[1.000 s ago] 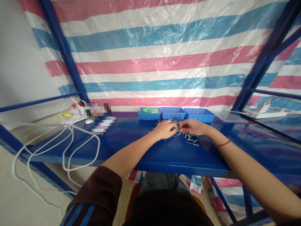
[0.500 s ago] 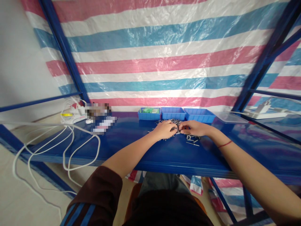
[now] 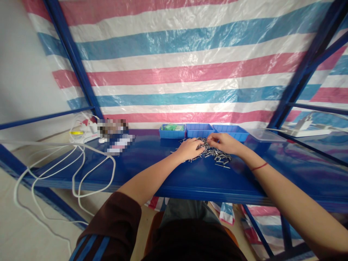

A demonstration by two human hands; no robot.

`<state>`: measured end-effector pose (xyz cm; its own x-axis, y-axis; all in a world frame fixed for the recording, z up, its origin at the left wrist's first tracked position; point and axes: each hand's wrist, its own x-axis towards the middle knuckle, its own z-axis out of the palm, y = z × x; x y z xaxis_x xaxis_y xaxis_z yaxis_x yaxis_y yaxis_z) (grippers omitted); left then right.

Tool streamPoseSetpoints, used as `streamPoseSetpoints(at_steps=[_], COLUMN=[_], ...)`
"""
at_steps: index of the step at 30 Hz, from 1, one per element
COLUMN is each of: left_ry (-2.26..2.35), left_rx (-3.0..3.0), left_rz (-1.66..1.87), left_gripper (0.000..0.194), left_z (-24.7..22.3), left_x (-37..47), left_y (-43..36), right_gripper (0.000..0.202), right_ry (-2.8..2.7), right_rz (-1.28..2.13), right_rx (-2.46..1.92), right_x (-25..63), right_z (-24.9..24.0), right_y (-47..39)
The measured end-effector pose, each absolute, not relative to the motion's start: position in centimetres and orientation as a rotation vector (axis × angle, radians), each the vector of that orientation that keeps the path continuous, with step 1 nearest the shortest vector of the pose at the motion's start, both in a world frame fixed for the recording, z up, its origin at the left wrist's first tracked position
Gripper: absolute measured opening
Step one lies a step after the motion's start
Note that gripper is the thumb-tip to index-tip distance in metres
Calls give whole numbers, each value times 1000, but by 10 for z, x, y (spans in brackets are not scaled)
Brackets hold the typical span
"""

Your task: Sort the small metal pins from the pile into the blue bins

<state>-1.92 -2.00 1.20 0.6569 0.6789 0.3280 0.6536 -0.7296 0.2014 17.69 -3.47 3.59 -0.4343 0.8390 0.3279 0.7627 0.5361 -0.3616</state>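
A loose heap of small metal rivets (image 3: pixel 219 155) lies on the blue tabletop. My left hand (image 3: pixel 191 149) rests on the heap's left side, its fingers stretched out and the thumb apart from them. Over the right rear of the heap is my right hand (image 3: pixel 221 142), its fingers curled in and the tips together; what they pinch, if anything, is too small to make out. One rivet (image 3: pixel 223 166) lies apart at the front. Just behind the hands stand a middle blue bin (image 3: pixel 200 131) and a right blue bin (image 3: pixel 234 134).
A left blue bin (image 3: pixel 172 134) holds green and clear packets. A clear plastic lid (image 3: pixel 265 135) lies to the right. White cables (image 3: pixel 112 170) loop over the table's left end near a power strip (image 3: pixel 91 136). Blue frame posts (image 3: pixel 72 54) flank the striped sheet (image 3: pixel 174 69).
My right hand has lifted slightly up and back from the heap, baring more rivets beneath it. My left hand stays nearly in place, with its thumb and fingers more apart.
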Motion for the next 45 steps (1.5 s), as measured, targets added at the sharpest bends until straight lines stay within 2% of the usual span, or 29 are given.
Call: streamPoseSetpoints(at_steps=[5, 11, 15, 21, 28, 36, 45], left_ry=[1087, 965, 931, 931, 1082, 1321, 1294], left_rx=[2774, 2443, 2253, 2168, 2481, 2654, 2702], left_rz=[657, 1064, 1228, 1318, 1133, 781, 699], left_gripper=[35, 27, 20, 22, 18, 21, 29], left_z=[10, 12, 13, 13, 10, 15, 10], left_x=[-18, -14, -12, -11, -16, -19, -19], left_y=[-18, -13, -12, -11, -12, -22, -22], right_gripper=[15, 23, 24, 23, 16, 22, 24], right_ry=[-2180, -1941, -1833, -1822, -2327, -2473, -2504], right_rz=[402, 753, 863, 888, 376, 475, 390], right_rx=[-1293, -1195, -1162, -1196, -1392, -1363, -1344], right_x=[176, 167, 162, 161, 175, 183, 186], right_z=[37, 43, 42, 40, 34, 26, 27], right_y=[-36, -43, -44, -42, -37, -31, -27])
